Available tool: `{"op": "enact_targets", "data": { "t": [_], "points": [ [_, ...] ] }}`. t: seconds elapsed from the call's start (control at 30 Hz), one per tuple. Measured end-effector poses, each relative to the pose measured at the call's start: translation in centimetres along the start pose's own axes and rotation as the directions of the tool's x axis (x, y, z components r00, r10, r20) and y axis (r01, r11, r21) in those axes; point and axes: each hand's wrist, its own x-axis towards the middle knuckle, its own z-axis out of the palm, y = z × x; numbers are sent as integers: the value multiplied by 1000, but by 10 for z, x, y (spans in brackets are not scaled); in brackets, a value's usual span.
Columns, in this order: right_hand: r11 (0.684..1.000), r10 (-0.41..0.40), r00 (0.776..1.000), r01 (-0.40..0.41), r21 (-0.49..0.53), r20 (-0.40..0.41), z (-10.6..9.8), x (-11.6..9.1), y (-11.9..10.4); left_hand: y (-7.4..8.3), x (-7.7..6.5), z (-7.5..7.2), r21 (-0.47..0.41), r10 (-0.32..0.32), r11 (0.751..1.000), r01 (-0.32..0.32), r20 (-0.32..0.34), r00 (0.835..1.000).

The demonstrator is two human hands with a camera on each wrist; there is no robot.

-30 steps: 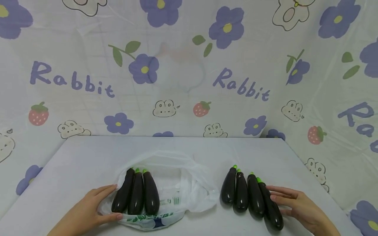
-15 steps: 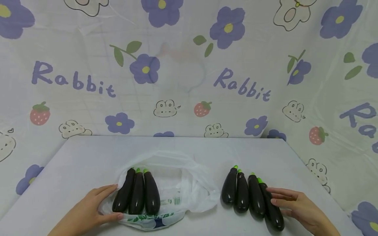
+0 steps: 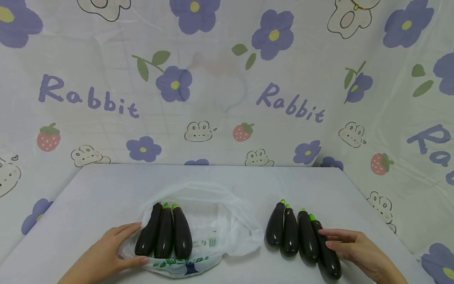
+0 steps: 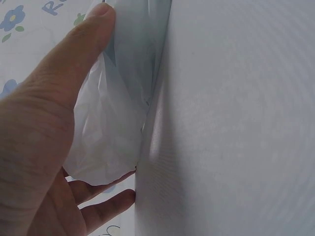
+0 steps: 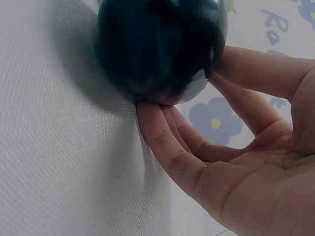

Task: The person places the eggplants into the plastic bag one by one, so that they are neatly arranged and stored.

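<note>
A white plastic bag (image 3: pixel 202 264) with green leaf print lies spread on the left half of the table, with three dark eggplants (image 3: pixel 182 236) side by side on it. My left hand (image 3: pixel 101 252) holds the bag's left end, thumb along its front edge and fingers behind. In the left wrist view, bag film (image 4: pixel 106 137) lies between that thumb and fingers. Several eggplants (image 3: pixel 307 238) make a slanted row at right. My right hand (image 3: pixel 361 250) touches the outermost eggplant (image 3: pixel 329 254) with extended fingertips from its right side. The right wrist view shows this glossy eggplant (image 5: pixel 157 44) above the fingers.
The white table (image 3: pixel 117 185) ends at a curtain (image 3: pixel 220 146) printed with flowers and rabbits, which also runs along the right side. Between the two groups of eggplants lies the crumpled right end (image 3: pixel 244 232) of the bag.
My right hand's fingertips have shifted slightly down along the outermost eggplant. My left hand, the bag and the eggplants on it stay in place.
</note>
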Motion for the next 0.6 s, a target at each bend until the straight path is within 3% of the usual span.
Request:
{"op": "enact_targets", "data": {
  "t": [0.27,0.6],
  "points": [
    [999,33,997,-35,-21,-77,6,0,-4,-1,0,-1,-12,29,1000,-29,-16,999],
    [998,26,998,-29,-63,-51,6,-3,-5,-3,1,0,-22,44,999,-45,-14,999]
  ]
}}
